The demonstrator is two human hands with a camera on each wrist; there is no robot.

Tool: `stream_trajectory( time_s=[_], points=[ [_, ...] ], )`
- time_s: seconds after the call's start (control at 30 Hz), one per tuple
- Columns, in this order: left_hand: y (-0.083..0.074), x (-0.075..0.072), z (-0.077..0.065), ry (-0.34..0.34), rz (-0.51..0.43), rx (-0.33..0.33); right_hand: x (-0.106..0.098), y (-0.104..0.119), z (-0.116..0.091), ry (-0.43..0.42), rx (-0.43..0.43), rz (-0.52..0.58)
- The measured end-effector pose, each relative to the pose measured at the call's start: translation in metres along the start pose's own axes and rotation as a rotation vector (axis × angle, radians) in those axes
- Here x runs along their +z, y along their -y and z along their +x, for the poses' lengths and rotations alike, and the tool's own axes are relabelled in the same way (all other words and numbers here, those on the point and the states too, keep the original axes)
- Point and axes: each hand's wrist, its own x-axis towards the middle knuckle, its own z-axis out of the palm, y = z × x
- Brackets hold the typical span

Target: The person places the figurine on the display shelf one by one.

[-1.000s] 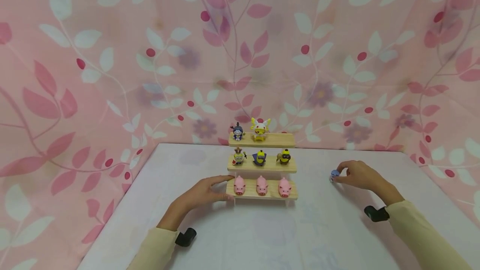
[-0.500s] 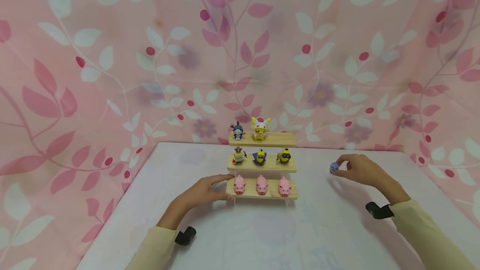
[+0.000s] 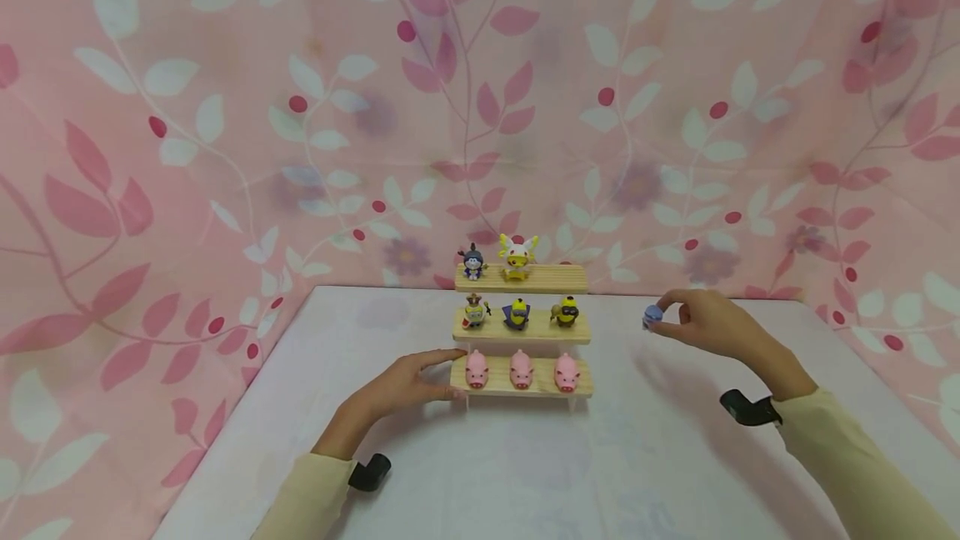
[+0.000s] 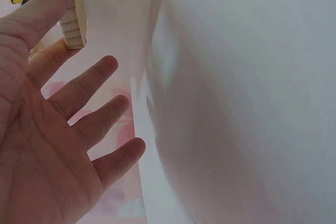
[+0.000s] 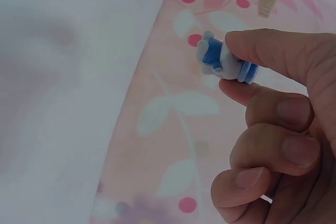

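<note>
My right hand pinches a small blue and white figurine between thumb and forefinger, raised above the table right of the tiered display shelf. In the right wrist view the figurine lies sideways, white feet to the left. The other fingers of this hand curl inward, holding nothing. My left hand holds the left end of the shelf's lowest board, thumb at its front edge and forefinger at its back. The left wrist view shows the board's end between them, with the remaining fingers spread apart.
Three pink pigs stand on the lowest board. The middle board bears three yellow figurines. On the top board are a dark blue figurine and a white-and-yellow one, both left of its right end. A floral curtain hangs behind the white table.
My right hand has lifted the blue and white figurine off the table, moving it up and slightly left. The left hand stays at the shelf.
</note>
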Motion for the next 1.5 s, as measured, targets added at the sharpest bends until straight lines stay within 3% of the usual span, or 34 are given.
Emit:
stream_trajectory(
  time_s=[0.77,1.27,1.5],
  points=[
    [-0.001,0.000,-0.001,0.007,-0.017,0.001,-0.027,0.052,0.024,-0.057,-0.046,-0.031],
    [0.000,-0.001,0.000,0.008,-0.013,0.001,-0.035,0.084,0.062,-0.061,-0.141,-0.018],
    [-0.002,-0.001,-0.002,0.007,-0.009,0.005,-0.033,0.087,0.079,-0.007,-0.109,-0.053]
  ],
)
